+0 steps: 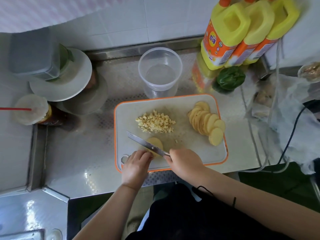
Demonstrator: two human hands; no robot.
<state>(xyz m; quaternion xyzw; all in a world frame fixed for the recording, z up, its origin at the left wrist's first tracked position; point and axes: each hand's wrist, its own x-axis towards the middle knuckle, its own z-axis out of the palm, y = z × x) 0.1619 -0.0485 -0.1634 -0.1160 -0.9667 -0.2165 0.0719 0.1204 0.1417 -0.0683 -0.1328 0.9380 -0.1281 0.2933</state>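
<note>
Pale yellow round potato slices (155, 141), near-left on the orange-edged white board (173, 103), are pinched by the left hand (136, 163). The steel knife (147, 143) is gripped by the right hand (185, 161). The slices are likely firm, light and slippery, so they are best held at their near edge.

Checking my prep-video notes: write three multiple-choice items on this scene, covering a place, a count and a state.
1. Where is the pile of diced pale-yellow potato? A) middle of the white orange-rimmed plastic cutting board B) in a frying pan C) on a blue plate
2. How many yellow plastic jugs with orange labels? A) one B) three C) five
3. What does the right hand grip? A) nothing B) a spoon C) the steel-bladed knife
Key: A, cubes lie mid-board; B, three stand together; C, fingers curl round its handle.
</note>
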